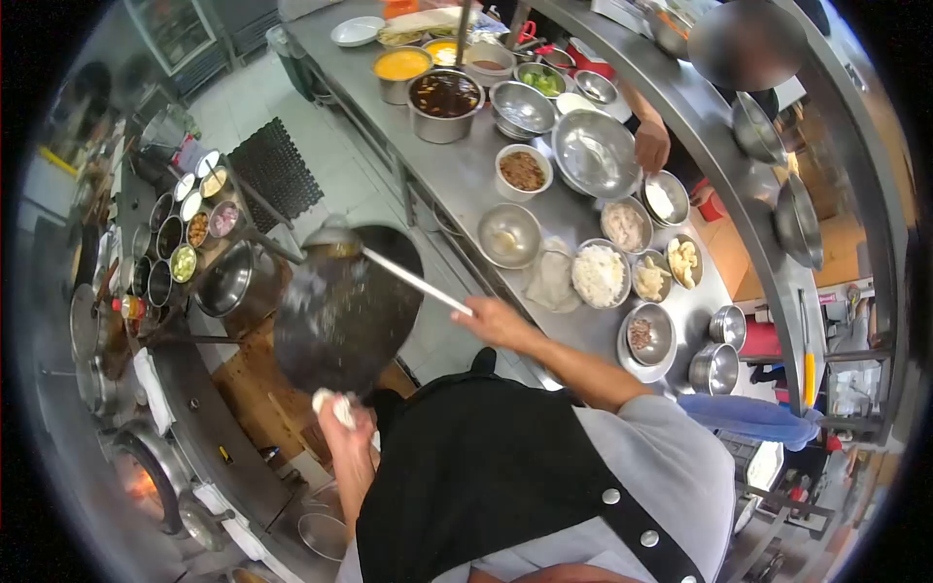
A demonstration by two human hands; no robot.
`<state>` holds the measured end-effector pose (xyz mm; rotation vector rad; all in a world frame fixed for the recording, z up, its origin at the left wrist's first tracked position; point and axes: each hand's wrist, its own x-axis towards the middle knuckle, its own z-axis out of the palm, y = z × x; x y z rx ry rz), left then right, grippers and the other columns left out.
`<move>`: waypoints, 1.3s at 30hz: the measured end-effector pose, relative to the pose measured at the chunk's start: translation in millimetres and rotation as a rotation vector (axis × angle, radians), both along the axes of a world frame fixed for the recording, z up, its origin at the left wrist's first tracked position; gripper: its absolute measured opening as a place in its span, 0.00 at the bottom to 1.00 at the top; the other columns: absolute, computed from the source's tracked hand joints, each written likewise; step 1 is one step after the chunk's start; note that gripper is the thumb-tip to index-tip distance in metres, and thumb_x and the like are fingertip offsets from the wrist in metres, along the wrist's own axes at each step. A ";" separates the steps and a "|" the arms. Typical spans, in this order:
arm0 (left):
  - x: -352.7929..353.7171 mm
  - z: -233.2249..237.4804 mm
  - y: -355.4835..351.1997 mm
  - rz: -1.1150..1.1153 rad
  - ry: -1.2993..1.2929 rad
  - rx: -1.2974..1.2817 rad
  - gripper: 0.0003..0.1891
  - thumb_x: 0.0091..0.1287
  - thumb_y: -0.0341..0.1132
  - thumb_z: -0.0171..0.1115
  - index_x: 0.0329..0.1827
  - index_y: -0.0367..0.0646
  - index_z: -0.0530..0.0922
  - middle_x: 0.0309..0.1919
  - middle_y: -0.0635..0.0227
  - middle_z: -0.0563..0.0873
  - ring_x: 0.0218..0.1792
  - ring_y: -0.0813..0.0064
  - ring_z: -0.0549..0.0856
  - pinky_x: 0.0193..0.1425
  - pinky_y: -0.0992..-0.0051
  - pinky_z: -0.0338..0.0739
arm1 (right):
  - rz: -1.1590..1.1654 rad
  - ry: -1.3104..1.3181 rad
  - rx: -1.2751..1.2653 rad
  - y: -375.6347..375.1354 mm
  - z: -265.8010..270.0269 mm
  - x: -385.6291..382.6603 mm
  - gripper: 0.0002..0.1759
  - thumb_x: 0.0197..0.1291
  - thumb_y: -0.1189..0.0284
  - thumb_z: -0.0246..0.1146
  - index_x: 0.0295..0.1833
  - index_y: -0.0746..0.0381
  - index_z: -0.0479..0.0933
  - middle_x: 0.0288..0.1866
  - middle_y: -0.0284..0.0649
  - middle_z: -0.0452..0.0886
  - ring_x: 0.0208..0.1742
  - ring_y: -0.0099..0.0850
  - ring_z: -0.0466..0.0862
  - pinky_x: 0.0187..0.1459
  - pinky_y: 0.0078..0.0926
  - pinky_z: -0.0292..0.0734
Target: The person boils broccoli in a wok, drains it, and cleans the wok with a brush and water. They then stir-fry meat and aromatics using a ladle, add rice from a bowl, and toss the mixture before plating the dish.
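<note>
My left hand is closed round a folded white cloth at the near rim of a large black wok. The wok is tilted and held off the stove, with some bits and a wet sheen inside. In my right hand is the long pale handle of a ladle. The ladle's bowl lies at the wok's far rim. What the cloth covers is hidden.
The steel counter on the right carries bowls of food, including white rice and a pot of dark sauce. A co-worker's hand reaches over it. On the left, a burner shows flame beside small seasoning pots.
</note>
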<state>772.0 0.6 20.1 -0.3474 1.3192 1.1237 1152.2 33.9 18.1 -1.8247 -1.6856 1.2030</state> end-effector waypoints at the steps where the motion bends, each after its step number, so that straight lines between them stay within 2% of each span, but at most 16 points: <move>1: -32.9 -12.9 -23.9 -0.014 -0.009 0.004 0.05 0.66 0.37 0.63 0.38 0.50 0.77 0.23 0.70 0.81 0.14 0.72 0.75 0.13 0.75 0.63 | 0.017 -0.034 -0.068 -5.5 12.3 -31.7 0.27 0.79 0.48 0.61 0.48 0.65 0.82 0.29 0.46 0.79 0.33 0.41 0.81 0.40 0.44 0.78; 5: -138.8 4.0 -87.2 0.077 0.005 0.011 0.06 0.64 0.34 0.64 0.39 0.48 0.76 0.25 0.70 0.81 0.14 0.71 0.74 0.14 0.73 0.65 | 0.174 0.220 -0.366 14.6 -27.5 -147.9 0.30 0.79 0.45 0.60 0.49 0.66 0.83 0.30 0.40 0.80 0.33 0.34 0.79 0.38 0.41 0.76; 6: -173.3 -9.7 -106.7 0.029 -0.055 0.082 0.05 0.65 0.33 0.64 0.38 0.48 0.76 0.27 0.70 0.83 0.16 0.71 0.77 0.16 0.72 0.69 | 0.194 0.172 -0.271 23.7 -37.4 -185.0 0.30 0.78 0.45 0.60 0.49 0.66 0.83 0.29 0.38 0.79 0.32 0.31 0.78 0.37 0.40 0.75; 7: -198.6 -13.2 -118.2 0.086 -0.048 0.086 0.05 0.66 0.33 0.65 0.38 0.48 0.76 0.27 0.71 0.83 0.17 0.72 0.78 0.16 0.72 0.70 | 0.232 0.134 -0.180 37.0 -44.1 -221.5 0.30 0.78 0.45 0.61 0.50 0.66 0.83 0.29 0.36 0.79 0.32 0.29 0.77 0.36 0.38 0.75; 9: -247.5 -10.5 -131.6 0.266 -0.008 0.089 0.04 0.67 0.32 0.65 0.37 0.48 0.76 0.28 0.71 0.83 0.19 0.73 0.81 0.18 0.71 0.74 | 0.277 0.027 -0.289 76.3 -49.7 -297.4 0.23 0.79 0.50 0.62 0.44 0.62 0.80 0.25 0.30 0.74 0.26 0.22 0.72 0.27 0.30 0.69; 11: -290.4 -6.8 -133.2 0.515 0.078 0.130 0.04 0.68 0.30 0.65 0.37 0.48 0.77 0.27 0.71 0.83 0.22 0.74 0.84 0.21 0.71 0.78 | 0.307 0.100 -0.295 119.2 -69.1 -366.2 0.16 0.78 0.57 0.65 0.45 0.60 0.80 0.24 0.28 0.72 0.22 0.20 0.70 0.23 0.27 0.65; 13: -332.8 47.6 -123.8 0.545 0.203 0.184 0.04 0.67 0.29 0.65 0.37 0.48 0.77 0.26 0.71 0.83 0.24 0.74 0.85 0.24 0.72 0.78 | 0.457 0.211 -0.216 155.0 -22.1 -443.3 0.10 0.76 0.65 0.67 0.49 0.61 0.78 0.22 0.27 0.70 0.19 0.19 0.69 0.19 0.24 0.62; 15: -373.2 66.2 -120.6 0.725 0.174 0.254 0.04 0.66 0.29 0.66 0.36 0.47 0.77 0.28 0.69 0.85 0.20 0.74 0.81 0.19 0.73 0.70 | 0.542 0.390 -0.281 170.6 47.1 -518.5 0.10 0.76 0.71 0.65 0.55 0.63 0.76 0.21 0.27 0.69 0.18 0.19 0.69 0.18 0.23 0.61; 16: -396.8 48.8 -126.7 0.762 0.256 0.294 0.04 0.66 0.31 0.66 0.36 0.49 0.77 0.26 0.71 0.83 0.20 0.74 0.80 0.19 0.73 0.70 | 0.583 0.502 -0.359 178.0 66.9 -548.6 0.14 0.74 0.73 0.64 0.60 0.66 0.74 0.21 0.28 0.70 0.17 0.20 0.69 0.18 0.24 0.63; 19: -450.8 81.1 -128.3 0.843 0.239 0.301 0.07 0.67 0.30 0.67 0.35 0.49 0.75 0.23 0.73 0.80 0.17 0.76 0.79 0.15 0.75 0.66 | 0.693 0.651 -0.389 189.1 110.4 -635.2 0.17 0.73 0.75 0.63 0.64 0.66 0.74 0.22 0.29 0.70 0.16 0.21 0.70 0.19 0.23 0.63; 23: -511.2 86.2 -130.3 1.012 0.221 0.393 0.08 0.66 0.29 0.66 0.35 0.50 0.74 0.23 0.73 0.79 0.18 0.76 0.79 0.15 0.76 0.68 | 0.865 0.457 -0.285 218.4 156.9 -737.1 0.23 0.72 0.75 0.63 0.70 0.65 0.73 0.23 0.31 0.71 0.17 0.22 0.71 0.20 0.23 0.65; 28: -589.7 84.2 -115.5 1.109 0.288 0.350 0.08 0.68 0.31 0.65 0.31 0.53 0.75 0.22 0.75 0.79 0.18 0.76 0.79 0.18 0.75 0.70 | 1.083 0.450 -0.286 301.4 184.7 -892.4 0.10 0.73 0.70 0.65 0.51 0.64 0.76 0.23 0.31 0.73 0.18 0.23 0.74 0.20 0.24 0.67; 31: -629.4 87.1 -88.8 1.188 0.356 0.299 0.07 0.68 0.31 0.65 0.32 0.52 0.76 0.24 0.75 0.80 0.20 0.77 0.81 0.20 0.75 0.72 | 1.228 0.295 -0.105 328.7 219.3 -1027.5 0.12 0.75 0.64 0.64 0.48 0.63 0.76 0.24 0.31 0.74 0.19 0.22 0.73 0.21 0.25 0.67; 34: -671.0 83.6 -53.1 1.376 0.333 0.187 0.05 0.67 0.31 0.65 0.35 0.49 0.76 0.25 0.72 0.80 0.19 0.75 0.80 0.20 0.74 0.74 | 1.407 0.340 -0.016 379.3 174.6 -1210.8 0.29 0.72 0.68 0.65 0.75 0.65 0.74 0.26 0.31 0.75 0.19 0.21 0.73 0.22 0.25 0.69; 38: -708.9 83.6 -7.7 1.417 0.422 -0.009 0.04 0.64 0.30 0.64 0.34 0.45 0.76 0.26 0.69 0.81 0.21 0.72 0.80 0.21 0.73 0.73 | 1.569 0.144 0.405 392.0 107.2 -1453.1 0.22 0.69 0.64 0.65 0.63 0.66 0.82 0.38 0.47 0.89 0.28 0.39 0.87 0.31 0.39 0.81; 39: -716.4 94.8 7.3 1.408 0.493 -0.081 0.04 0.64 0.29 0.64 0.35 0.44 0.77 0.27 0.69 0.81 0.22 0.72 0.81 0.22 0.73 0.74 | 1.541 0.103 0.589 391.2 66.6 -1510.3 0.21 0.69 0.64 0.64 0.61 0.66 0.81 0.34 0.46 0.87 0.26 0.38 0.85 0.30 0.38 0.80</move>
